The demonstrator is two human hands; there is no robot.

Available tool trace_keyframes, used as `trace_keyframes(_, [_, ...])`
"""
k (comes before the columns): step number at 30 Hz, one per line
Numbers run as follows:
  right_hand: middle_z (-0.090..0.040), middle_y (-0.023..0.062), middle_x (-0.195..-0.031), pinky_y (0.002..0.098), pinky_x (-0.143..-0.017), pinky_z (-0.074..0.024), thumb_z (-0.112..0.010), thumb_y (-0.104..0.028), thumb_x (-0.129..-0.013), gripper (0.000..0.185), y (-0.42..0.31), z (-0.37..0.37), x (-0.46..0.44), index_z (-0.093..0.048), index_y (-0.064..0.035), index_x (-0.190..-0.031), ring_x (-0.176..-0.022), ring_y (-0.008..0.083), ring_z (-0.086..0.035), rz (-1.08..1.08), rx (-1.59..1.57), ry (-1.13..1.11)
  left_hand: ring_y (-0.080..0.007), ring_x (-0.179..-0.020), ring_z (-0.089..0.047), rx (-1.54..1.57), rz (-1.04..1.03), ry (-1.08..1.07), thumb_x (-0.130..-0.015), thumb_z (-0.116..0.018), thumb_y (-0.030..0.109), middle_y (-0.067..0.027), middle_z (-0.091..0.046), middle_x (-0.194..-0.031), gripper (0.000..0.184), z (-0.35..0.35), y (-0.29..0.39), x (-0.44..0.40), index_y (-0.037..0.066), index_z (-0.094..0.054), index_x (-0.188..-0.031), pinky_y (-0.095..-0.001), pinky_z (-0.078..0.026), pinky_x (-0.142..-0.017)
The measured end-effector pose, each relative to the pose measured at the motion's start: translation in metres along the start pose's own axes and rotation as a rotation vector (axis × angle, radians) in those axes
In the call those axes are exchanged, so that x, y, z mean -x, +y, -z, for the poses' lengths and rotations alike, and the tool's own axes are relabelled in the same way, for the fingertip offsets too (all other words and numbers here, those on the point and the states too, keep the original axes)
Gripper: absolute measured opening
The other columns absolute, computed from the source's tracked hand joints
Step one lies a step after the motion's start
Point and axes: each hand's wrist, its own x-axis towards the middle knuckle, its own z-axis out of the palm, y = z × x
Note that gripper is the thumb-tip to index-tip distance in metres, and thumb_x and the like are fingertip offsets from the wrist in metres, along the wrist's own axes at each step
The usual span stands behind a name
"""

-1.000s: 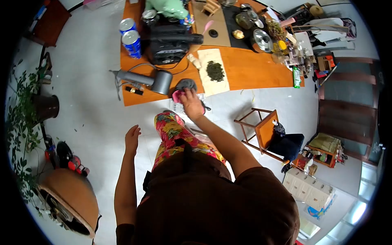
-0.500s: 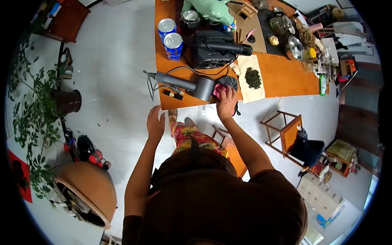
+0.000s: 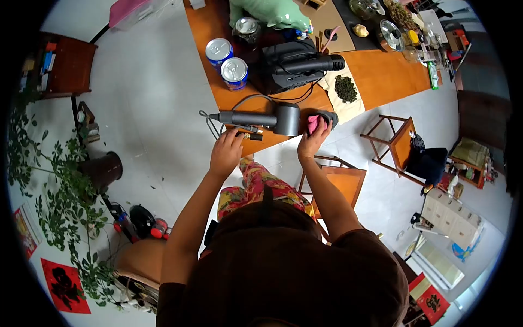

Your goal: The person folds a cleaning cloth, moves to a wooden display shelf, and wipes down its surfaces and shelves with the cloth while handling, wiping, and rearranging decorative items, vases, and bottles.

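Note:
My left hand (image 3: 226,152) is at the table's front left edge, its fingertips by a small black and gold item (image 3: 251,137); whether it grips anything is too small to tell. A grey hair dryer (image 3: 250,119) lies just beyond it, with its cord looped at the left. My right hand (image 3: 314,141) has its fingers on a dark grey and pink cloth-like item (image 3: 316,123) at the table edge, right of the dryer's head. Dark dried leaves (image 3: 346,89) are spread on a pale cloth (image 3: 351,111) farther right.
Two blue cans (image 3: 235,74) and a black speaker-like device (image 3: 289,66) stand behind the dryer. A green figurine (image 3: 272,13) is at the back. A glass-lidded pot (image 3: 390,36) sits at the right. A wooden stool (image 3: 343,182) is by my legs; a chair (image 3: 402,143) is farther right.
My left hand has moved forward and right, from beside the table to the small black and gold item. My right hand remains at the grey and pink item. The view has turned.

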Motion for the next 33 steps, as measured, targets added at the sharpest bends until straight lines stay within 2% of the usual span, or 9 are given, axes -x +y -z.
trace_keyframes(5, [-0.038,0.0218,-0.142,0.0431,-0.113,-0.0291,-0.059,-0.002,-0.085,0.064,0.012,-0.023,0.028,-0.036,-0.0016,-0.145,-0.133,0.0370,-0.038,-0.338,-0.356,0.180,-0.0314,-0.113,-0.056,-0.045,-0.005,-0.057,-0.080,-0.072,0.012,-0.0115,-0.058,-0.124,0.043,-0.024,-0.007,-0.007,0.008,-0.062,-0.122,-0.0431,-0.048,-0.096])
trace_keyframes(8, [-0.057,0.0111,-0.114,0.0372,-0.090,-0.0499,-0.055,-0.008,-0.090,0.047,-0.014,-0.031,0.059,-0.045,-0.0050,-0.135,-0.099,0.0221,-0.059,-0.843,-0.986,0.176,-0.0299,-0.105,-0.058,-0.084,-0.037,-0.073,-0.080,-0.072,0.013,-0.0100,-0.059,-0.115,0.041,-0.026,-0.006,-0.013,0.008,-0.062,-0.121,-0.0424,-0.051,-0.091])
trace_keyframes(10, [-0.062,0.0077,-0.099,0.0356,-0.075,-0.0547,-0.055,-0.011,-0.091,0.030,-0.028,-0.050,0.092,-0.054,-0.0079,-0.121,-0.082,0.0199,-0.062,-0.917,-1.090,0.169,-0.0287,-0.102,-0.059,-0.113,-0.091,-0.081,-0.082,-0.069,0.013,-0.0091,-0.058,-0.110,0.037,-0.031,-0.012,-0.016,0.007,-0.063,-0.118,-0.0415,-0.053,-0.087])
trace_keyframes(12, [-0.066,0.0073,-0.093,0.0379,-0.081,-0.0536,-0.055,-0.016,-0.092,0.015,-0.031,-0.066,0.131,-0.061,-0.0100,-0.104,-0.086,0.0243,-0.064,-1.190,-1.291,-0.046,-0.0305,-0.100,-0.060,-0.084,-0.129,-0.085,-0.081,-0.071,0.013,-0.0098,-0.058,-0.109,0.035,-0.036,-0.020,-0.020,0.007,-0.063,-0.114,-0.0421,-0.053,-0.085])
trace_keyframes(15, [-0.069,0.0100,-0.092,0.0422,-0.080,-0.0548,-0.050,-0.019,-0.095,0.017,-0.058,-0.069,0.164,-0.064,-0.0091,-0.097,-0.082,0.0272,-0.065,-1.440,-1.388,-0.271,-0.0319,-0.097,-0.061,-0.068,-0.183,-0.126,-0.081,-0.071,0.012,-0.0102,-0.058,-0.107,0.030,-0.033,-0.028,-0.020,0.006,-0.062,-0.110,-0.0424,-0.054,-0.081])
trace_keyframes(21, [-0.068,0.0142,-0.095,0.0414,-0.078,-0.0578,-0.052,-0.015,-0.091,0.022,-0.049,-0.065,0.144,-0.060,-0.0037,-0.109,-0.082,0.0297,-0.067,-1.337,-1.509,-0.102,-0.0337,-0.097,-0.062,0.066,-0.165,-0.137,-0.083,-0.070,0.013,-0.0114,-0.061,-0.108,0.028,-0.012,-0.040,-0.011,0.005,-0.063,-0.110,-0.0438,-0.052,-0.084])
trace_keyframes(24, [-0.066,0.0129,-0.088,0.0418,-0.073,-0.0577,-0.052,-0.017,-0.092,0.014,-0.028,-0.046,0.110,-0.057,-0.0046,-0.095,-0.080,0.0300,-0.065,-1.137,-1.492,0.021,-0.0352,-0.096,-0.062,0.190,-0.167,-0.021,-0.084,-0.069,0.013,-0.0113,-0.061,-0.106,0.025,0.010,-0.033,-0.020,0.006,-0.062,-0.106,-0.0451,-0.051,-0.083])
trace_keyframes(28, [-0.066,0.0119,-0.088,0.0423,-0.068,-0.0568,-0.055,-0.021,-0.091,0.017,-0.015,-0.032,0.081,-0.058,-0.0077,-0.101,-0.075,0.0284,-0.065,-1.126,-1.510,0.084,-0.0356,-0.098,-0.062,0.153,-0.174,0.036,-0.083,-0.070,0.012,-0.0123,-0.061,-0.108,0.027,0.021,-0.028,-0.060,0.005,-0.062,-0.107,-0.0464,-0.050,-0.084])
trace_keyframes(33, [-0.064,0.0093,-0.090,0.0395,-0.068,-0.0556,-0.052,-0.010,-0.091,0.017,-0.028,-0.065,0.118,-0.054,-0.0095,-0.108,-0.075,0.0261,-0.065,-1.010,-1.463,0.079,-0.0351,-0.100,-0.060,-0.063,-0.109,-0.032,-0.083,-0.069,0.011,-0.0119,-0.061,-0.104,0.025,0.000,-0.027,-0.105,0.005,-0.065,-0.107,-0.0463,-0.050,-0.087])
